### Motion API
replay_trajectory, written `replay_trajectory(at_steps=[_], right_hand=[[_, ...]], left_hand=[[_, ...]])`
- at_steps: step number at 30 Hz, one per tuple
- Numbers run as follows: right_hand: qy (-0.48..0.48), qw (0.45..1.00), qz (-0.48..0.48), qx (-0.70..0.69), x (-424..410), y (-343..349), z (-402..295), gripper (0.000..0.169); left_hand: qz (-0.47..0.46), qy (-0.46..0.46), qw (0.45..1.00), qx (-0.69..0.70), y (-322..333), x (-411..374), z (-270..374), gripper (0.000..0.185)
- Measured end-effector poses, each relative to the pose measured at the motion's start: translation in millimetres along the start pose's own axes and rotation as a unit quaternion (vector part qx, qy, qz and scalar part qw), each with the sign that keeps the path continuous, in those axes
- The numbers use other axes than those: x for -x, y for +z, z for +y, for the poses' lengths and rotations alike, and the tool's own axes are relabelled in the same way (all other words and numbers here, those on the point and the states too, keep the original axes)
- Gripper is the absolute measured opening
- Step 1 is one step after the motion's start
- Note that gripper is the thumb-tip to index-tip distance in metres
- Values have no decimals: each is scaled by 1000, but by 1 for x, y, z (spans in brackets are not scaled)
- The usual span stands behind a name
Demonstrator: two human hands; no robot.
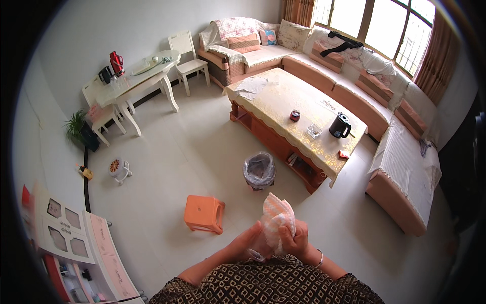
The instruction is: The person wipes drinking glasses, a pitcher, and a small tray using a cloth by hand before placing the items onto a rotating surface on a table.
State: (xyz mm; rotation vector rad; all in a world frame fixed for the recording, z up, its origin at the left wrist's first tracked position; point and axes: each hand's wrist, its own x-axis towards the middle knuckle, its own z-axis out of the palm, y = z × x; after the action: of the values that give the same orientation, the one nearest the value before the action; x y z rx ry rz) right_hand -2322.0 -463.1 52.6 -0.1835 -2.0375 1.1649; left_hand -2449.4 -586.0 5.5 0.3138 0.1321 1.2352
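A pink-and-white striped cloth [278,214] is bunched up in front of my body. My right hand [298,238] grips it, with the thumb lying across the folds; a silver bangle circles that wrist. On the other side, my left hand [246,238] is around a clear vessel [257,254], apparently a drinking glass, whose round end shows low near my patterned top. The cloth touches the vessel and hides its upper part. Most of my left fingers are out of sight behind these things.
An orange plastic stool [204,212] and a bag-lined bin [259,171] stand on the tiled floor ahead. Beyond is a cloth-covered coffee table [281,91] bearing a black kettle [339,125] and a glass ashtray [314,131]. A curved sofa [404,167] lies right, a cabinet [102,243] left.
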Motion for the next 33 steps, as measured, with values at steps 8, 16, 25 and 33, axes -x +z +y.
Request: replay_trajectory(at_steps=[8, 16, 25, 33], right_hand=[[-4, 1000, -24, 3, -51, -32, 61, 12], [50, 991, -88, -90, -97, -27, 97, 11], [-16, 984, -143, -108, -189, 49, 164, 11], [-32, 962, -215, -166, -300, 124, 171, 11]], left_hand=[[244, 102, 920, -289, -7, -69, 25, 57], [144, 99, 984, -20, -30, -84, 70, 58], [377, 200, 877, -221, -113, -63, 148, 60], [163, 208, 963, -51, -97, -20, 274, 68]])
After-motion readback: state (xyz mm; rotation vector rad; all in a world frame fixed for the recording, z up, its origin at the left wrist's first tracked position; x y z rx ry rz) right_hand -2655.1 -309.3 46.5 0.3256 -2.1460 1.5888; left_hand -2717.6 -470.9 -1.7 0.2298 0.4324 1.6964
